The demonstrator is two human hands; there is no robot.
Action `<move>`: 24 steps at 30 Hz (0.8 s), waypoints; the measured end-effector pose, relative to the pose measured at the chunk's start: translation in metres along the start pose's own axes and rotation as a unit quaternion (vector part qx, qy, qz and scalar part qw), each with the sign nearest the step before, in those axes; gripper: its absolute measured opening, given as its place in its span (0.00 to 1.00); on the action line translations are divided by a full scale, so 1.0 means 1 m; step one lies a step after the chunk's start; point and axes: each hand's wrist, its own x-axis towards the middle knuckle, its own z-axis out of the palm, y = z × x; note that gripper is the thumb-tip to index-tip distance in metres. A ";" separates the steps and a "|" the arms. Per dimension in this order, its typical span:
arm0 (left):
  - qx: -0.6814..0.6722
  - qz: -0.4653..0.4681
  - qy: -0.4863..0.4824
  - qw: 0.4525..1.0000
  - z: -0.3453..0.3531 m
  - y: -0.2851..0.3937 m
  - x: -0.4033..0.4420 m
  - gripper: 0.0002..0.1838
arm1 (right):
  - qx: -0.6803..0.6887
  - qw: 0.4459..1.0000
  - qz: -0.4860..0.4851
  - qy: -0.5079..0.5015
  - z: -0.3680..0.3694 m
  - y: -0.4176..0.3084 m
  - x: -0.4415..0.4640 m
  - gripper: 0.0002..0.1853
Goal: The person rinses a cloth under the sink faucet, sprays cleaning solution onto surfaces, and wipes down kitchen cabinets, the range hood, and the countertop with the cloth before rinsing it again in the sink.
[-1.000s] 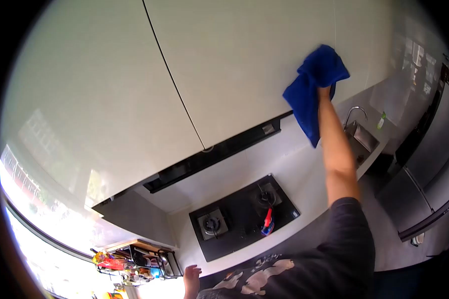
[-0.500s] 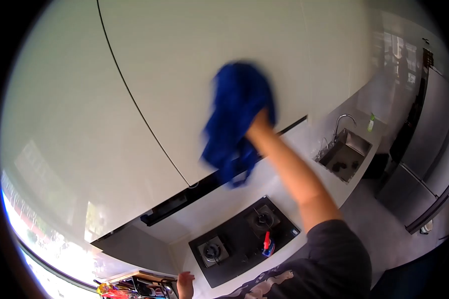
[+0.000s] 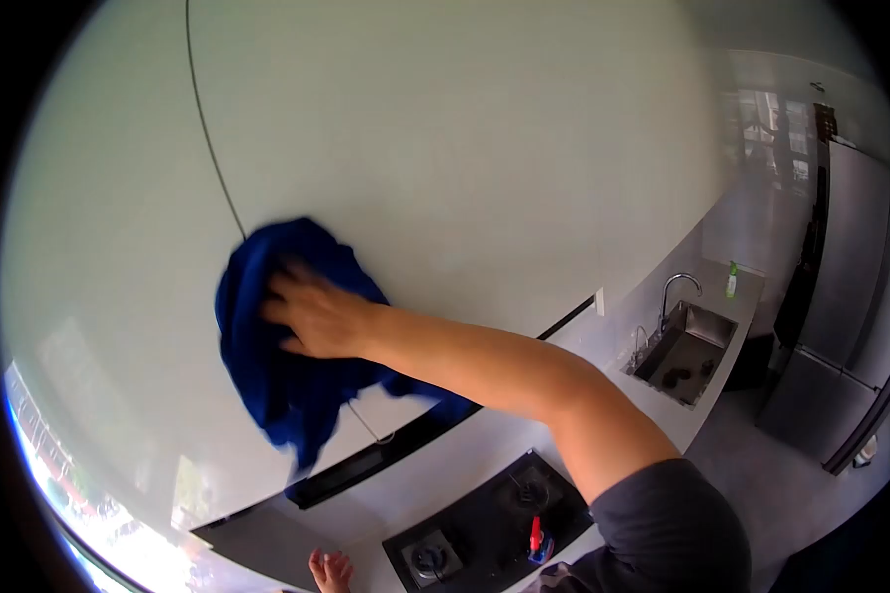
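My right hand presses a dark blue cloth against the pale, glossy cabinet door. Its fingers are spread over the bunched fabric and slightly blurred. The cloth covers part of the dark seam between two doors, and its loose ends hang down over the cabinet's lower edge. Low in the view, my left hand is raised near the counter, fingers apart and holding nothing.
Below the cabinet is a black gas hob with a red-topped spray bottle on it. To the right are a sink with a faucet, a green-and-white bottle and a steel refrigerator. Bright window light enters at lower left.
My right hand and the blue cloth have swept left and down across the cabinet, onto the door seam. My left hand has shifted slightly left.
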 end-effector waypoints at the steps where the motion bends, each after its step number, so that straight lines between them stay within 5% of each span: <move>1: -0.017 0.004 0.045 0.999 0.034 0.036 -0.004 0.19 | 0.066 0.996 -0.065 0.006 -0.007 0.010 -0.008 0.28; 2: -0.036 0.005 0.095 0.995 0.053 0.060 -0.008 0.21 | 0.131 0.986 0.065 -0.080 -0.022 0.030 -0.008 0.27; 5: -0.028 -0.034 0.061 0.997 0.059 0.095 -0.008 0.22 | 0.048 0.975 0.186 0.113 -0.101 0.157 -0.003 0.28; 7: -0.025 0.004 0.037 0.999 0.060 0.125 -0.013 0.22 | -0.048 0.946 0.253 0.198 -0.156 0.263 -0.012 0.29; 9: 0.120 0.113 0.002 0.986 0.066 0.154 -0.021 0.23 | -0.136 0.909 0.336 0.207 -0.195 0.354 -0.036 0.30; 13: 0.225 0.322 0.118 0.912 0.063 0.164 -0.015 0.16 | -0.396 0.790 0.383 0.271 -0.169 0.303 0.021 0.28; 14: 0.329 0.392 0.148 0.846 0.071 0.175 -0.014 0.14 | -0.452 0.770 0.372 0.256 -0.144 0.274 0.055 0.27; 15: 0.326 0.395 0.148 0.846 0.077 0.177 -0.007 0.14 | -0.490 0.762 0.347 0.243 -0.113 0.243 0.090 0.26; 17: 0.474 0.488 0.199 0.706 0.093 0.176 0.010 0.20 | -0.475 0.811 0.252 0.232 -0.049 0.171 0.152 0.25; 18: 0.468 0.492 0.197 0.707 0.103 0.178 0.018 0.20 | -0.432 0.852 0.189 0.227 -0.022 0.138 0.171 0.25; 19: 0.462 0.529 0.184 0.687 0.115 0.181 0.026 0.19 | -0.380 0.892 0.105 0.221 0.003 0.106 0.180 0.24; 20: 0.456 0.565 0.172 0.665 0.126 0.182 0.033 0.19 | -0.180 0.970 0.024 0.160 -0.009 0.052 0.162 0.26; 21: 0.450 0.601 0.162 0.640 0.135 0.182 0.038 0.19 | -0.100 0.993 -0.037 0.052 -0.015 0.030 0.156 0.29; 23: 0.475 0.614 0.154 0.611 0.145 0.176 0.050 0.18 | 0.159 0.983 -0.086 -0.035 0.014 0.057 0.165 0.31; 24: 0.475 0.635 0.153 0.589 0.148 0.174 0.055 0.18 | 0.152 0.987 -0.049 -0.016 -0.001 0.081 0.172 0.30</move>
